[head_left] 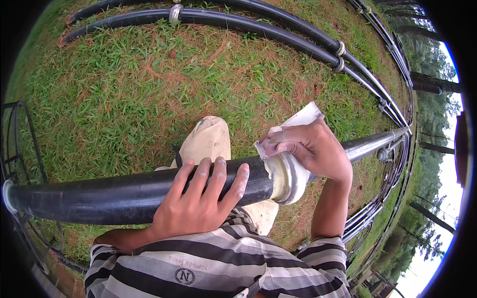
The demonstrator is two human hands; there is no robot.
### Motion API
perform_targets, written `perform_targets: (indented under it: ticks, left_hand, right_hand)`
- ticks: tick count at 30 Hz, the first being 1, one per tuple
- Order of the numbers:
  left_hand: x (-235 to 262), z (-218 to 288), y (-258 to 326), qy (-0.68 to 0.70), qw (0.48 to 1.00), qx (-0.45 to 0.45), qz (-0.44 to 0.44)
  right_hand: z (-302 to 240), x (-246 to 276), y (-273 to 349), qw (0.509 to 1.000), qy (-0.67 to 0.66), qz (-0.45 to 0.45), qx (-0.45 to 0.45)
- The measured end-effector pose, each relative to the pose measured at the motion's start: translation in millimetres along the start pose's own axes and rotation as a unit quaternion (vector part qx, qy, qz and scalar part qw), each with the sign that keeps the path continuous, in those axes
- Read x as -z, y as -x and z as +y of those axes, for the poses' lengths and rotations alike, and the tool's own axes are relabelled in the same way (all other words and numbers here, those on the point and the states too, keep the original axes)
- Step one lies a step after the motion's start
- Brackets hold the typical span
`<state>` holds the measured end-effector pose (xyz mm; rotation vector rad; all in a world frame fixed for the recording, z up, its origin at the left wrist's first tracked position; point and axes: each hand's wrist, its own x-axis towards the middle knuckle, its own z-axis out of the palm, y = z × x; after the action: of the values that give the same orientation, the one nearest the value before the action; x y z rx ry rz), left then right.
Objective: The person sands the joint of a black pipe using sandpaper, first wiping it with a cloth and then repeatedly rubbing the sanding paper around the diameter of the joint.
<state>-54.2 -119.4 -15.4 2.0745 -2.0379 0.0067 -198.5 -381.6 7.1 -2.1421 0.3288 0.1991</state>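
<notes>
A thick black pipe (114,191) runs across the view from left to right. My left hand (198,198) grips it from above, fingers wrapped over the top. A pale, putty-covered metal collar (285,179) circles the pipe just right of that hand. My right hand (310,149) presses a piece of white sandpaper (298,121) against the collar, fingers closed on the sheet. Beyond the collar the pipe (372,144) continues to the right as a thinner grey section.
Grass (149,94) with dry brown needles lies below. More black pipes with ring collars (223,22) lie on the ground at the top. Curved metal railings (392,109) run down the right side, and a wire frame (20,149) stands at left. My beige-trousered knee (206,141) is under the pipe.
</notes>
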Motion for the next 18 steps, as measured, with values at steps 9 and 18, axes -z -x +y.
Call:
perform_targets:
  ticks: [9,18]
  left_hand:
    - [3.6,1.5,4.2,0.004,1.000,0.004,-0.007]
    - [-1.4,0.4,2.8,-0.001,1.000,-0.002,0.003]
  right_hand:
    - [-15.6,1.8,-3.2,0.973,0.223,0.010,0.051]
    - [-30.8,-8.6,23.3,0.978,0.204,0.037,0.005]
